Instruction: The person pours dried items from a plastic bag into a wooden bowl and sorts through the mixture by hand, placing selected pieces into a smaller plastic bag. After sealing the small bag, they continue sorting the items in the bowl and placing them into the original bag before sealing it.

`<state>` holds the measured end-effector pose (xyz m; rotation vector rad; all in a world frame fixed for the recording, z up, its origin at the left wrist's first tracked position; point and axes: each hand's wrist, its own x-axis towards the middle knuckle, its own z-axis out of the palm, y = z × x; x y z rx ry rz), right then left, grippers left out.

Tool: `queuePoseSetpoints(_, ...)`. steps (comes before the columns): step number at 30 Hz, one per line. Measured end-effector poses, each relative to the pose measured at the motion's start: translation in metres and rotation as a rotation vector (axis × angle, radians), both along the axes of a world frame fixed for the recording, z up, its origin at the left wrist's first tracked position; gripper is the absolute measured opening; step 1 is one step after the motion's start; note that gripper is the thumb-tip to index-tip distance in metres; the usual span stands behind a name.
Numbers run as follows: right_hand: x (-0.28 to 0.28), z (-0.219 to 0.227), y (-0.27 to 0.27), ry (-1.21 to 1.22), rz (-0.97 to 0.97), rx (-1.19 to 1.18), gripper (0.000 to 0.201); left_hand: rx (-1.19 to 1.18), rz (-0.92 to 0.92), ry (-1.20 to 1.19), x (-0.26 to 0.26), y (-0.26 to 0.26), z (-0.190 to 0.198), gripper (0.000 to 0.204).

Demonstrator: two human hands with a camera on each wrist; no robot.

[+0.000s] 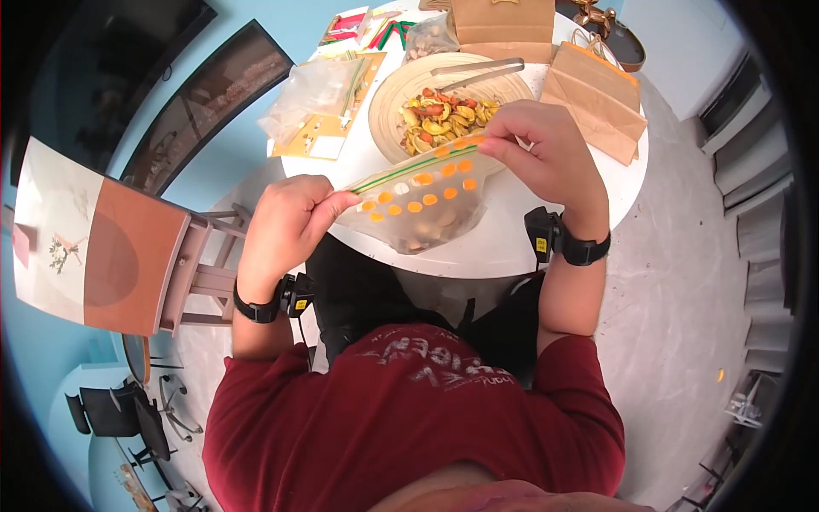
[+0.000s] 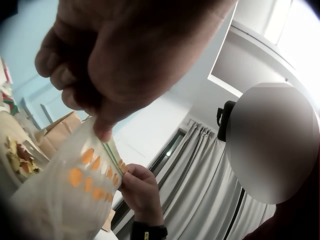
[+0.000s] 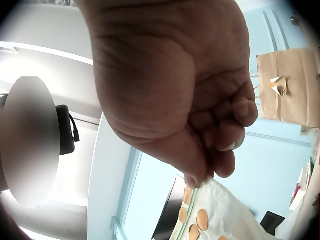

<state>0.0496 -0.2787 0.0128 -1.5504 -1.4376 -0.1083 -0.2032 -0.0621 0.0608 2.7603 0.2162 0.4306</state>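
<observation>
A translucent zip bag (image 1: 435,218) with orange dots and a green zip strip hangs between the two hands over the table's near edge, some contents at its bottom. The left hand (image 1: 292,220) pinches its left top corner between thumb and curled fingers. At the right top corner the right hand (image 1: 546,154) pinches the strip, higher than the left. In the left wrist view the bag (image 2: 65,185) hangs below the left hand (image 2: 125,60); the right wrist view shows the right hand (image 3: 175,85) holding the bag's corner (image 3: 215,200).
Behind the bag, a round woven tray (image 1: 388,115) holds yellow and red pieces (image 1: 439,118) and metal tongs (image 1: 478,72). Paper bags (image 1: 593,98) stand at the right and back. Another clear bag (image 1: 307,94) lies on a yellow board (image 1: 328,136) at the left.
</observation>
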Motion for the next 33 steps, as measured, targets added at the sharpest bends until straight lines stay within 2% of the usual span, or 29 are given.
queuePoseSetpoints(5, 0.003, -0.003, 0.007, 0.058, -0.034, 0.052, 0.013, -0.169, -0.004, 0.021, -0.002, 0.020, -0.003, 0.035)
queuePoseSetpoints(9, 0.013, -0.016, 0.012, 0.253, -0.126, 0.209, 0.016, -0.567, 0.115, -0.061, 0.008, 0.026, 0.023, 0.032)
queuePoseSetpoints(12, 0.019, -0.012, -0.002, 0.298, -0.209, 0.146, 0.012, -0.651, 0.132, -0.293, 0.036, 0.049, 0.038, 0.030)
queuePoseSetpoints(15, 0.029, -0.014, -0.012, 0.270, -0.244, 0.123, 0.012, -0.594, 0.062, -0.269, 0.070, 0.081, 0.060, 0.034)
queuePoseSetpoints(18, 0.032, -0.012, -0.019, 0.264, -0.262, 0.102, 0.012, -0.393, 0.206, -0.197, 0.108, 0.096, 0.077, 0.038)
queuePoseSetpoints(20, 0.032, -0.012, -0.020, 0.284, -0.265, 0.111, 0.012, -0.274, 0.189, -0.205, 0.137, 0.127, 0.080, 0.040)
queuePoseSetpoints(24, 0.034, -0.018, -0.018, 0.227, -0.250, 0.176, 0.012, -0.051, 0.129, -0.280, 0.189, 0.168, 0.064, 0.043)
queuePoseSetpoints(25, 0.033, -0.017, -0.019, 0.227, -0.250, 0.160, 0.013, -0.064, 0.113, -0.239, 0.195, 0.168, 0.058, 0.046)
queuePoseSetpoints(27, 0.031, -0.014, -0.021, 0.225, -0.250, 0.130, 0.013, -0.248, 0.102, -0.168, 0.205, 0.167, 0.039, 0.047)
queuePoseSetpoints(28, 0.031, -0.014, -0.021, 0.225, -0.251, 0.125, 0.013, -0.339, 0.097, -0.131, 0.209, 0.172, 0.026, 0.047)
queuePoseSetpoints(30, 0.031, -0.014, -0.022, 0.227, -0.254, 0.116, 0.014, -0.365, 0.156, -0.074, 0.216, 0.195, -0.005, 0.041)
queuePoseSetpoints(33, 0.030, -0.013, -0.024, 0.213, -0.251, 0.127, 0.014, -0.149, 0.269, 0.148, 0.217, 0.237, -0.066, 0.041)
